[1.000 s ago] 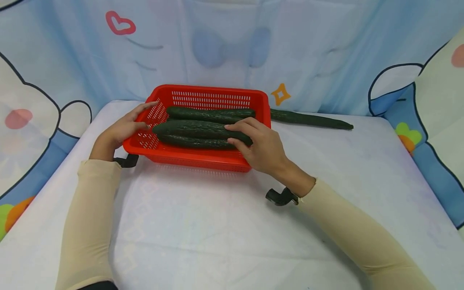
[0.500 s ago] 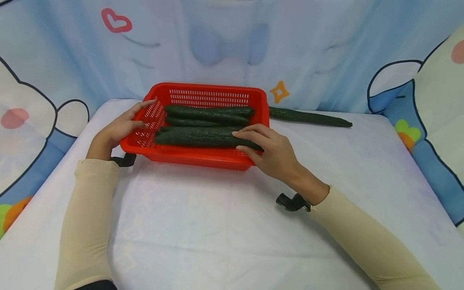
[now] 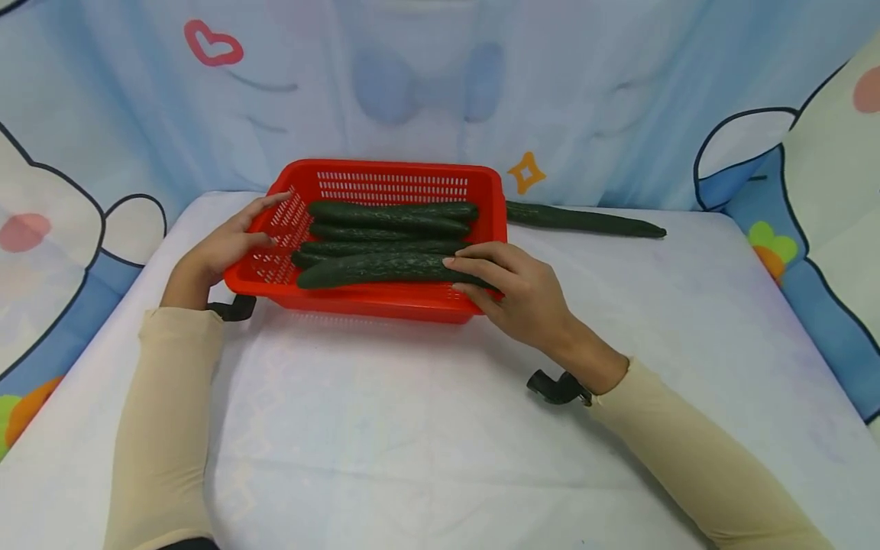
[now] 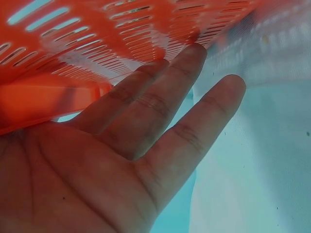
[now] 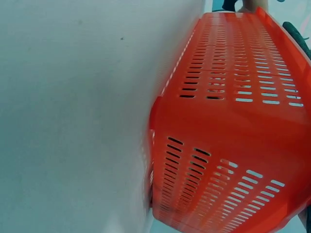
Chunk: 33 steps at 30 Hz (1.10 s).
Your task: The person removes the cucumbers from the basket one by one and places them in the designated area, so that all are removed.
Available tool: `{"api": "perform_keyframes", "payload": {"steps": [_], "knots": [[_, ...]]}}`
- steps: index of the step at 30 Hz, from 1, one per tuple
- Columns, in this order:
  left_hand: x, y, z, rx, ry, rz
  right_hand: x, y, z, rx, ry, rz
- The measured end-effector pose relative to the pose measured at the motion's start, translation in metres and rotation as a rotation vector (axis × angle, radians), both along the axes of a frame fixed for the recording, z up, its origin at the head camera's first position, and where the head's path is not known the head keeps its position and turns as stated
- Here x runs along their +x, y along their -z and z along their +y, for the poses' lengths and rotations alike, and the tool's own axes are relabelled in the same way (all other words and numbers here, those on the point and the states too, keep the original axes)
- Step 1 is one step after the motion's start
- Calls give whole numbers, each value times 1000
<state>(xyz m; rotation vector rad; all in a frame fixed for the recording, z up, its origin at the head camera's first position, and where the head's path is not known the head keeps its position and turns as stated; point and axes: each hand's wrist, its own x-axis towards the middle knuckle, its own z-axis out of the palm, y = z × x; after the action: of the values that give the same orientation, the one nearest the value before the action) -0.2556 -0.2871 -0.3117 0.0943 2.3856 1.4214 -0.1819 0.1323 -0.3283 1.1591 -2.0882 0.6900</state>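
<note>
A red plastic basket with slotted walls holds several dark green cucumbers lying lengthwise. My left hand grips the basket's left end, its thumb over the rim. In the left wrist view, three fingers of that hand reach out under the slotted wall. My right hand pinches the right end of the frontmost cucumber, which lies along the basket's near side. The right wrist view shows mainly the basket's outer wall; the fingers are out of sight there.
Another cucumber lies on the white tablecloth to the right of the basket, its left end hidden behind the rim. A patterned blue curtain hangs behind the table. Dark wrist mounts sit on both wrists.
My right hand has moved right and toward me, drawing the pinched cucumber to the basket's near side and uncovering cucumbers behind it. My left hand keeps its hold on the basket.
</note>
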Motion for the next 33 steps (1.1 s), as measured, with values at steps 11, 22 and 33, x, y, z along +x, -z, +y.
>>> {"api": "perform_keyframes", "payload": {"steps": [11,22,33], "knots": [[2,1,0,31,1,0,-7,-11,22,-23,21,-8],[1,1,1,31,-3,-5,-19,-38,75,0,127,-98],[1,0,1,13,-10,-10,-36,-45,133,-64,139,-179]]}}
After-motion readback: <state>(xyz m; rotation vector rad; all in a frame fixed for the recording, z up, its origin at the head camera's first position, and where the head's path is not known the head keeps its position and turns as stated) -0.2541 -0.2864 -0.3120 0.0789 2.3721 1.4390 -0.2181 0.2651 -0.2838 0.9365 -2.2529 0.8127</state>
